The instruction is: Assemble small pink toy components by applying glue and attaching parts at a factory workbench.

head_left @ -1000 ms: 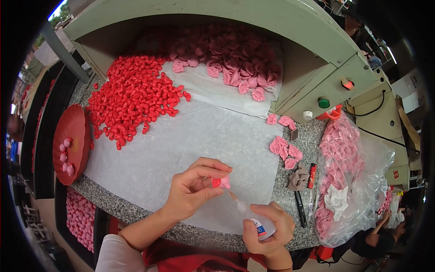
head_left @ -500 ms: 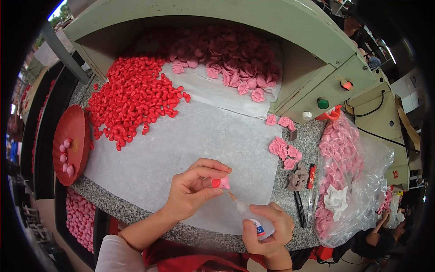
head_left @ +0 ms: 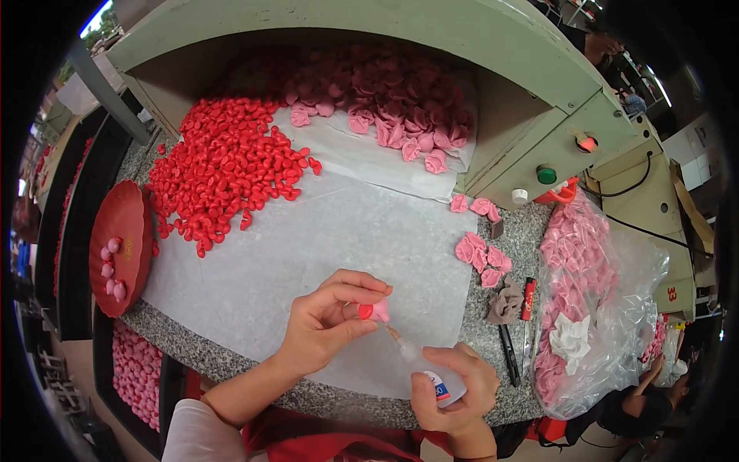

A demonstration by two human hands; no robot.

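Between the thumb and fingers of my left hand is a small red and pink piece, its pink end toward the right. My right hand grips a clear squeeze bottle with a blue, white and red label. The bottle tilts up to the left, and its thin nozzle tip is at or just beside the pink end; whether they touch I cannot tell. Both hands are over a white paper sheet. A big heap of shiny red pieces lies at the sheet's far left.
Pink flower-shaped pieces fill a green metal housing at the back. Left stands a red dish with pink balls, above a black tray of pink pieces. Right are loose pink flowers, a black pen and a plastic bag.
Almost nothing differs. Both hands keep their hold, with the nozzle still by the pink end; the whole view has shifted very slightly.
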